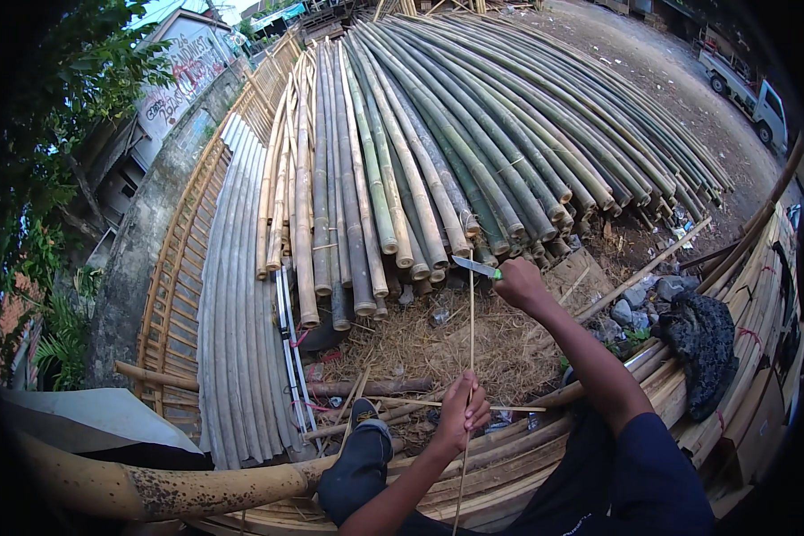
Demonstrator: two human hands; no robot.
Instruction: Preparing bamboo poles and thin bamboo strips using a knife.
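Dark sleeve [657, 469] nearest; left fingers [479, 411] closed round thin strip [472, 332], right fingers [511, 286] closed round green-handled knife [480, 267]

Straight out beyond the left fingers [480, 413], here's a great fan of bamboo poles [500, 170], cut ends facing this way! Over to the left of the fingers, grey corrugated sheets [241, 357] run alongside a bamboo lattice [180, 277], leafy branches [49, 116] farther out. Swing right of the fingers: grey stones [636, 297], a dark crumpled cloth [701, 344], and, far beyond, a pickup truck [766, 112].
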